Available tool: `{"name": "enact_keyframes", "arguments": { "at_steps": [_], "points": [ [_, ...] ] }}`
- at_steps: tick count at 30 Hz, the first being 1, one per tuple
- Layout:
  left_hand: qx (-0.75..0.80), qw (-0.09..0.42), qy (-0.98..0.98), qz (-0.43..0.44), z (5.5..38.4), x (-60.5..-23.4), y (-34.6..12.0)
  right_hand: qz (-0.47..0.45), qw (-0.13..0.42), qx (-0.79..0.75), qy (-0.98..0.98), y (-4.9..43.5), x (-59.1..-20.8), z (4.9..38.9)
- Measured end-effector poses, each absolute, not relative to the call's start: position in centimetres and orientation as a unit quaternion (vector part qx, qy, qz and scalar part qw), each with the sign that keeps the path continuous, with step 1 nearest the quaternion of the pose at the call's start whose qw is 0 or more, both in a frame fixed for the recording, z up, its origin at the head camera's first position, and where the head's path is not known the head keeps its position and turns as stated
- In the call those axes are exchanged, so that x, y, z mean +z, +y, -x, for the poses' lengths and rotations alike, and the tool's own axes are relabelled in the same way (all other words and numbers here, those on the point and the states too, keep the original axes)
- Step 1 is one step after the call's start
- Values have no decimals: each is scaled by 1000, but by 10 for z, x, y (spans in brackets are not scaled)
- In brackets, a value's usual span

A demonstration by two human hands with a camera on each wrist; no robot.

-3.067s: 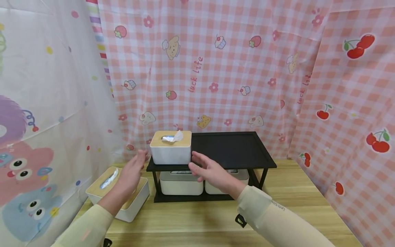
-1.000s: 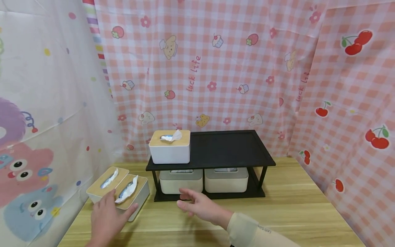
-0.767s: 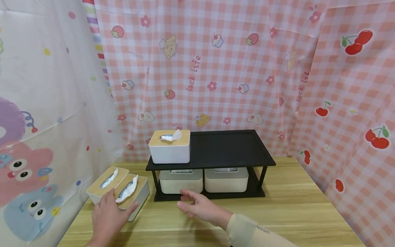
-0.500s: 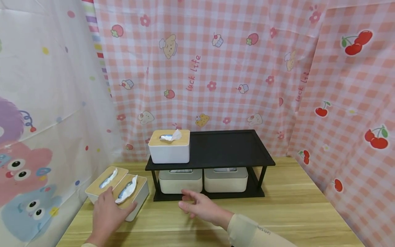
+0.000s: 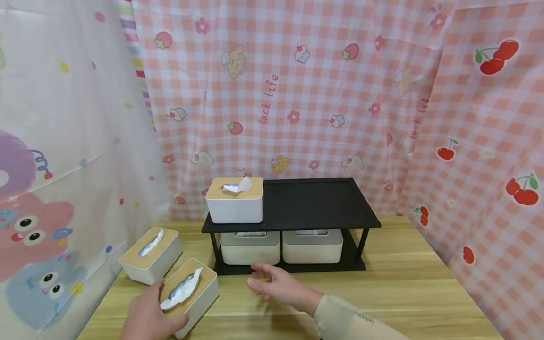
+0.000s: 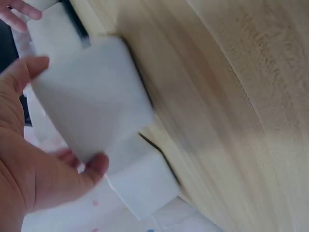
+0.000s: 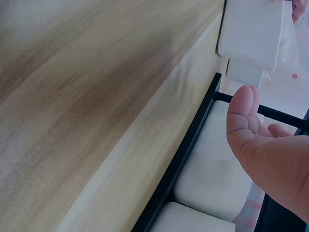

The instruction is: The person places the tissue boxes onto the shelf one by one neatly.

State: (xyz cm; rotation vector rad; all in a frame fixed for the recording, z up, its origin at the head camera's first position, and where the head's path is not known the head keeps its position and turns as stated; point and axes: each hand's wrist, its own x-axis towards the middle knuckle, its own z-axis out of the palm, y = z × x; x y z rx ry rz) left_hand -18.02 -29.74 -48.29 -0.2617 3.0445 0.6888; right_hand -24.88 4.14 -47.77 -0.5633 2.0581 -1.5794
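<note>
My left hand (image 5: 152, 315) grips a tissue box (image 5: 203, 302) by its two long sides near the table's front left. The box is white with a wood-look lid, and a tissue pokes out of its slot. In the left wrist view the thumb and fingers (image 6: 36, 65) clasp the white box (image 6: 96, 92). Behind it stands a second wood-lidded tissue box (image 5: 150, 255), now apart from the held one. My right hand (image 5: 280, 285) hovers in front of the black rack (image 5: 318, 200), fingers loosely bent around nothing.
A third wood-lidded tissue box (image 5: 235, 205) stands on the rack's top left. Two grey-lidded boxes, a left one (image 5: 250, 252) and a right one (image 5: 312, 250), sit side by side on its lower level. Patterned curtains (image 5: 276, 94) enclose the wooden table (image 5: 408, 283).
Both hands left the box on the rack. The left hand then took hold of the nearer tissue box and drew it toward me, opening a gap to the one behind. The right hand stays nearly still.
</note>
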Motion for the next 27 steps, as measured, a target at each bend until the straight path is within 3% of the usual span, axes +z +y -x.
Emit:
{"name": "enact_keyframes", "arguments": {
  "at_steps": [7, 18, 27],
  "points": [
    [312, 31, 950, -19, 178, -485, -271, 201, 260, -568, 754, 50, -483, 245],
    [498, 106, 860, 27, 202, -509, -204, 124, 296, -631, 706, 108, -503, 232],
    [586, 181, 790, -32, 199, -525, -185, 95, 282, -642, 707, 138, -513, 233]
  ]
}}
